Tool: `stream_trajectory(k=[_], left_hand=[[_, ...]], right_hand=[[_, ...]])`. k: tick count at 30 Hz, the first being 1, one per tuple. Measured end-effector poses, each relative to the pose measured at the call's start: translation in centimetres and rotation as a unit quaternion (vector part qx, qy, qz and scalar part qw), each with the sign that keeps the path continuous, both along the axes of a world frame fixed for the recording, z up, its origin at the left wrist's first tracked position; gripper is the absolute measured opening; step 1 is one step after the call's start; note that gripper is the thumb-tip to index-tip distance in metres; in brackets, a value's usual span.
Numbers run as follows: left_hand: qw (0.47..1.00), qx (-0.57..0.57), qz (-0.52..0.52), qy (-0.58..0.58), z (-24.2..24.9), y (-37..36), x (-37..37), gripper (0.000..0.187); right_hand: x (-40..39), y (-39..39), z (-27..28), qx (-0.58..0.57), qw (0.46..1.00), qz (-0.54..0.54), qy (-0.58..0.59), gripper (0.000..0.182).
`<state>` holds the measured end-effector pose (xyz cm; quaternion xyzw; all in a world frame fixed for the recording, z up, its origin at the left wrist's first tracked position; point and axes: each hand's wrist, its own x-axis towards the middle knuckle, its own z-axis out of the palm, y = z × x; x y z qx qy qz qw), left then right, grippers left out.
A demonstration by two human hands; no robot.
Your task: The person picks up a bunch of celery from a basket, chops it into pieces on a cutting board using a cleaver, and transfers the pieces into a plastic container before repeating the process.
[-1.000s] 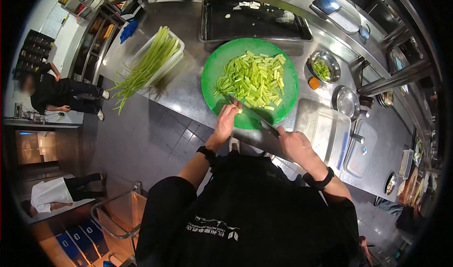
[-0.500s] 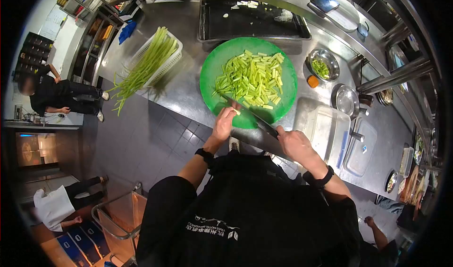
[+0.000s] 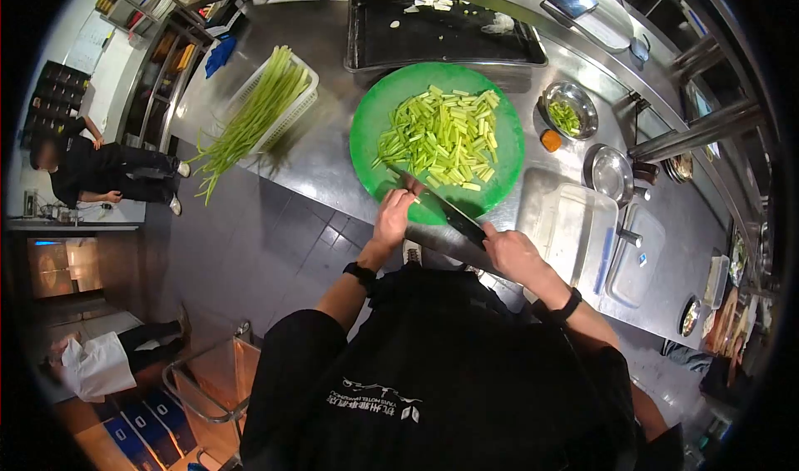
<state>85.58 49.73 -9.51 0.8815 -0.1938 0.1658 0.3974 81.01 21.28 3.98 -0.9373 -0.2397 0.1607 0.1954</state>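
A: Where are the person's hands, and how much room do they have?

B: The right hand [image 3: 509,253] is closed around the dark handle of a long steel-bladed kitchen knife [image 3: 441,206], near the front edge of the counter. The blade slants up and left onto the round green plastic cutting board [image 3: 374,117]. The left hand [image 3: 394,211] is curled, fingertips down on the board's near rim just beside the blade; whether it pins a piece cannot be told. The near left part of the board is bare green.

A: What is being cut?

B: A heap of short pale green stem pieces [image 3: 441,136], straight-cut and stick-shaped, covers the board's middle and right.

A: And around the board?

B: All rests on a brushed stainless steel counter [image 3: 316,151], dull and scuffed. Left of the board, well apart, a white slatted plastic basket [image 3: 310,96] holds long uncut green stalks [image 3: 245,126] that overhang the counter edge. Behind the board lies a dark rectangular metal tray [image 3: 441,38]. To the right, a small shiny steel bowl [image 3: 569,115] holds green bits, and a clear rectangular plastic tub [image 3: 574,230] sits near the right hand.
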Motion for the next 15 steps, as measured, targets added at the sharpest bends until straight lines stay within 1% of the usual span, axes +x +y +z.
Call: stream_trajectory(k=[1,3,6,7,8,9,10,11,12,13,14,15], left_hand=[[1.000,-0.004,0.007,0.001,-0.2,0.1,-0.1,0.011],[1.000,-0.008,0.013,-0.001,-0.3,0.1,0.3,0.011],[1.000,-0.003,0.017,0.001,0.3,0.5,0.9,0.011],[0.997,-0.019,0.068,0.008,1.3,1.0,1.3,0.010],[0.992,-0.034,0.118,0.016,2.3,1.6,1.7,0.009],[0.988,-0.049,0.146,-0.006,3.1,2.5,2.5,0.008],[0.983,-0.065,0.173,-0.026,4.0,3.3,3.6,0.007],[0.984,-0.067,0.164,-0.022,5.1,4.1,4.5,0.007],[0.984,-0.079,0.159,0.024,6.4,4.9,5.4,0.008],[0.981,-0.089,0.155,0.069,7.5,5.1,6.3,0.009],[0.982,-0.089,0.149,0.069,8.4,4.9,7.0,0.009],[0.991,-0.076,0.056,0.099,9.3,4.5,7.7,0.010]], right_hand=[[-0.1,-0.3,-0.3,-0.001,1.000,-0.004,-0.002,0.021],[0.3,-0.5,-0.1,0.033,0.999,-0.033,0.020,0.021],[0.4,-1.4,2.1,0.007,0.998,-0.047,0.049,0.021],[0.4,-2.0,2.2,0.006,0.997,-0.052,0.048,0.021],[0.3,-2.9,2.3,0.000,0.999,-0.030,-0.018,0.025],[-0.1,-3.4,2.4,-0.008,0.997,-0.009,-0.082,0.030],[-0.4,-3.7,2.8,-0.011,0.997,-0.018,-0.078,0.030],[-0.3,-4.0,3.4,-0.047,0.992,-0.001,-0.116,0.035],[-0.3,-4.3,3.7,-0.083,0.985,0.019,-0.153,0.039],[-0.2,-4.6,3.2,-0.113,0.978,0.042,-0.173,0.043],[-0.5,-4.6,3.0,-0.114,0.978,0.036,-0.173,0.043],[-0.7,-4.3,3.2,-0.134,0.975,0.045,-0.173,0.042]])
